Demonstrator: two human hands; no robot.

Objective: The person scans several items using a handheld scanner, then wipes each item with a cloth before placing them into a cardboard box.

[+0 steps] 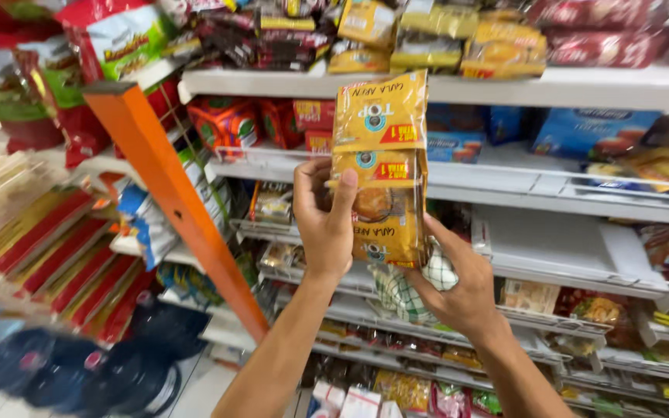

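Ok, ur left hand (324,224) pinches yellow sachet strip (379,166) mid-way; right hand (458,290) grips btm edge + checked cloth (408,288); keep strip flat, avoid creasing vs white shelf (567,248).

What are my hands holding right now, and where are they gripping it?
Both hold a yellow sachet pack: left hand grips its left edge, right hand its bottom corner, with a checkered cloth.

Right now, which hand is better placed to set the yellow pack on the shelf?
Probably left: the left hand grips the pack mid-body, while the right hand also clutches a checked cloth.
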